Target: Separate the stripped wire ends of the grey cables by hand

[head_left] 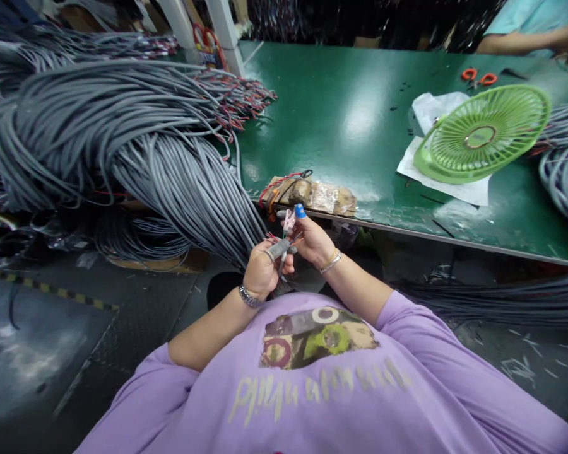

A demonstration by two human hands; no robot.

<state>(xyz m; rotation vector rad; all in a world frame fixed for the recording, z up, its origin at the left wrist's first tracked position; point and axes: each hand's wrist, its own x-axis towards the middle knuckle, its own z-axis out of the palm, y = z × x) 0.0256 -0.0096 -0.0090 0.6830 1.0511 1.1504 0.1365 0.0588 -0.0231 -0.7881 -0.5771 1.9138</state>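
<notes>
My left hand (261, 270), with a metal watch at its wrist and a grey wrap on the thumb, is closed around a grey cable (283, 268) with thin coloured wires at its end. Close beside it, my right hand (315, 243) has a blue wrap (300, 210) on the thumb. Its fingers pinch a small whitish connector (289, 222) with thin wires running from it. Both hands are near each other just below the table's front edge. My fingers partly hide where wires and connector meet.
A large bundle of grey cables (184, 170) lies at the left on the green table (322, 113). A taped block with wires (312, 194) sits at the front edge. On the right are a green fan (483, 135) and orange-handled cutters (478, 78); a co-worker's arm (520, 43) shows behind.
</notes>
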